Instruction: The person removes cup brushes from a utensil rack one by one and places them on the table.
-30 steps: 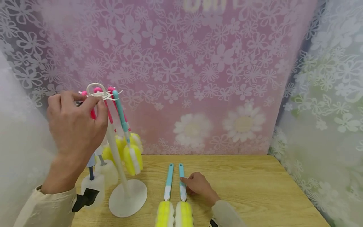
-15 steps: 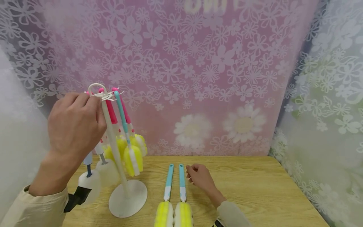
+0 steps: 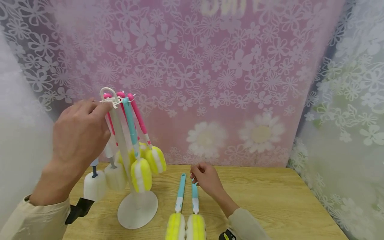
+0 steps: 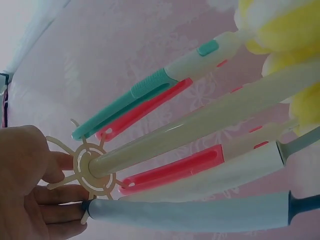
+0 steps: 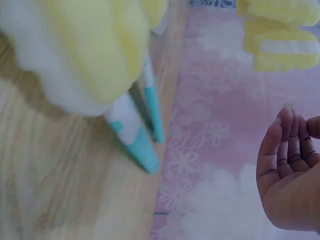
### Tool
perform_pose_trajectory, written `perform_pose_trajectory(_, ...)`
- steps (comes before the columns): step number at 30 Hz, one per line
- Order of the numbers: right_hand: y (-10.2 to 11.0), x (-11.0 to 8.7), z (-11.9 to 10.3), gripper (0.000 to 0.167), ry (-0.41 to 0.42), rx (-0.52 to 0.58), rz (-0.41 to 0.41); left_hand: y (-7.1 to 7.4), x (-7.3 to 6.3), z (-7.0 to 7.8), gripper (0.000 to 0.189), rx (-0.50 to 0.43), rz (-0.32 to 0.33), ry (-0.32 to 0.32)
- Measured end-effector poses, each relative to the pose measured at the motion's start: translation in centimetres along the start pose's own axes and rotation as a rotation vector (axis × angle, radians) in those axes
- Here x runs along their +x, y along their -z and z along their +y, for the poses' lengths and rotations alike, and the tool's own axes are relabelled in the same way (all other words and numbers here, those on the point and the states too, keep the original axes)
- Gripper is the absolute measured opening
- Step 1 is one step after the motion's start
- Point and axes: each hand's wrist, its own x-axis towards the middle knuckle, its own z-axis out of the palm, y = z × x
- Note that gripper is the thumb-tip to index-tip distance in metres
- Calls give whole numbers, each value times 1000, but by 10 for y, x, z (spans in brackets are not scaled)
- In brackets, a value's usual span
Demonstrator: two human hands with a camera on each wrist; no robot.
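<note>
A cream rack stand (image 3: 137,215) with a hooked ring (image 4: 80,165) on top bears several hanging bottle brushes. In the left wrist view my left hand (image 4: 35,187) pinches one prong of that ring, other fingers behind it. From the hooks hang a teal-handled sponge brush (image 3: 130,126), pink-handled brushes (image 3: 139,120) and white-headed brushes (image 3: 94,186). Two teal-handled brushes lie side by side on the table, a left brush (image 3: 181,191) and a right brush (image 3: 195,200). My right hand (image 3: 207,178), fingers loosely curled and holding nothing, hovers over the right one's handle end.
A wood-grain table (image 3: 264,200) runs back to a pink floral curtain (image 3: 210,83). Pale floral sheeting (image 3: 357,133) stands along the right side, and more sheeting (image 3: 21,133) on the left.
The ring has turned, and the hanging brushes have swung rightward. My right hand has let go of the right brush's handle and risen. My left hand stays at the ring.
</note>
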Motion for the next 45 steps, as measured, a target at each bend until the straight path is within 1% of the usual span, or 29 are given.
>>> perform_pose_trajectory(3,-5,-5,-27,23,46,40,-29,-1,0,0,26,-46,34,44)
perform_pose_trajectory(7,-13,-10,-65,19,93,62,-84,-6,1,4,33,-81,104,98)
perform_pose_trajectory(9,-20,-8,-77,18,129,73,-101,-9,2,6,38,-92,142,130)
perform_pose_trajectory(11,-29,-2,-84,19,175,83,-111,-13,3,9,39,-102,177,162)
perform_pose_trajectory(14,-42,9,-89,24,261,43,-110,-17,4,11,36,-102,208,189)
perform_pose_trajectory(16,-51,16,-93,29,312,16,-101,-18,3,11,34,-97,211,191)
perform_pose_trajectory(18,-59,21,-99,32,365,2,-89,-17,2,11,33,-93,198,184)
perform_pose_trajectory(22,-74,25,-114,34,426,66,-72,-15,2,12,31,-75,172,156)
perform_pose_trajectory(24,-81,27,-119,35,431,99,-56,-15,4,14,31,-49,166,134)
perform_pose_trajectory(29,-96,30,-128,37,396,204,-47,-14,8,17,30,24,161,86)
perform_pose_trajectory(31,-100,31,-131,35,384,216,-50,-13,8,17,29,40,160,79)
perform_pose_trajectory(33,-104,32,-133,32,384,201,-44,-13,8,17,28,48,155,80)
perform_pose_trajectory(38,-103,32,-134,29,377,188,-15,-12,10,19,29,61,130,72)
perform_pose_trajectory(42,-99,29,-134,29,366,216,-33,-11,10,19,27,45,124,95)
perform_pose_trajectory(45,-92,26,-135,26,397,231,-44,-11,9,17,25,33,122,115)
